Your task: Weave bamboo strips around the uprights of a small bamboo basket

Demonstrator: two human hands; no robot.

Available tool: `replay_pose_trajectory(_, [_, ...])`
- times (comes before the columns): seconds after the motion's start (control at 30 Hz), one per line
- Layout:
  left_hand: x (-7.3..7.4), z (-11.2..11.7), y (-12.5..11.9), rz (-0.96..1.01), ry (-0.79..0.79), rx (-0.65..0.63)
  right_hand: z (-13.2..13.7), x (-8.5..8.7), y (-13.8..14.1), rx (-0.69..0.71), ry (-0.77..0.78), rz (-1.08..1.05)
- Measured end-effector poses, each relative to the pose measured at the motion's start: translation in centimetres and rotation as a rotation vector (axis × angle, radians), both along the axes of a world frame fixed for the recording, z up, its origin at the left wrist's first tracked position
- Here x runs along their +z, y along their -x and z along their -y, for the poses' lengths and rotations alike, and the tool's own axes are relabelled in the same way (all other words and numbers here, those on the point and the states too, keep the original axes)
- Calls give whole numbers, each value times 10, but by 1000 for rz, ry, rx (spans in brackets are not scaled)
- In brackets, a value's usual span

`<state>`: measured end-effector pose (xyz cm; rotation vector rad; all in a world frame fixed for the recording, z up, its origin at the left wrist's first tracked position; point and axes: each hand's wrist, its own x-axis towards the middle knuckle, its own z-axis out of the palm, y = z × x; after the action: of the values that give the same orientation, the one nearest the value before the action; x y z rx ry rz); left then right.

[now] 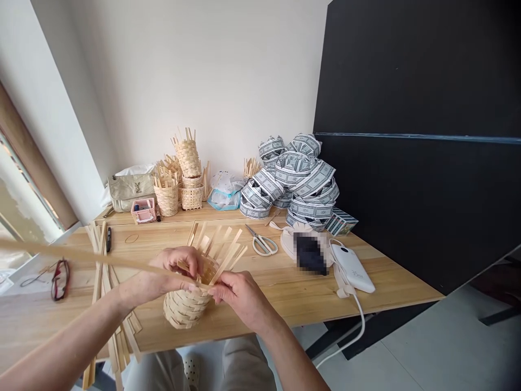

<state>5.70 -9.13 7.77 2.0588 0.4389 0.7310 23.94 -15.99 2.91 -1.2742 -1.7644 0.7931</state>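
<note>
Head view: at lower center, the woven basket (pixel 185 309) is tilting near the counter's (pixel 293 297) front edge. The left grip (pixel 181 266) is pressing a long strip (pixel 101 257) against the rim; the right grip (pixel 241 297) is pinching it alongside. Keeping the strip flat and snug against the upright slats (pixel 230 254) seems wise. Farther, scissors (pixel 264 245) are lying mid-frame, other baskets (pixel 188 158) standing upper left.

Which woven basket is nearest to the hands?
The front basket, touched by the left hand and right hand; the other baskets are behind, near the wall.
</note>
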Motion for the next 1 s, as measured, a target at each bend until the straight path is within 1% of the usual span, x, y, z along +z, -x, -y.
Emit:
replay_pose_trajectory(0.07, [-4,7,-1,88,-59,105,0,-1,0,7,-2,-1])
replay_pose_trajectory(0.1, [-6,11,-2,123,-59,146,-1,-2,0,9,-7,1])
replay_pose_trajectory(0.2, [-17,21,-5,185,0,276,-1,-4,0,9,-31,19])
replay_pose_trajectory(0.3, [-27,32,-12,228,54,478,1,-6,2,-4,-47,39])
replay_pose_trajectory(0.37, [-30,40,-15,263,74,595,2,-7,4,-25,-58,51])
replay_pose_trajectory(0.4, [-31,43,-16,270,77,621,3,-7,5,-36,-63,59])
replay_pose_trajectory(0.43, [-31,46,-16,270,75,623,4,-7,6,-47,-69,69])
replay_pose_trajectory(0.5, [-29,51,-13,257,73,588,6,-7,8,-69,-80,90])
replay_pose_trajectory(0.6, [-26,54,-5,241,64,553,7,-6,10,-79,-88,109])
replay_pose_trajectory(0.73, [-21,54,5,237,10,609,8,-6,13,-63,-106,137])
replay_pose_trajectory(0.87, [-19,53,11,211,-89,685,8,-8,15,-78,-117,174])
replay_pose_trajectory(1.0, [-17,56,13,206,-126,688,8,-9,16,-90,-128,188])
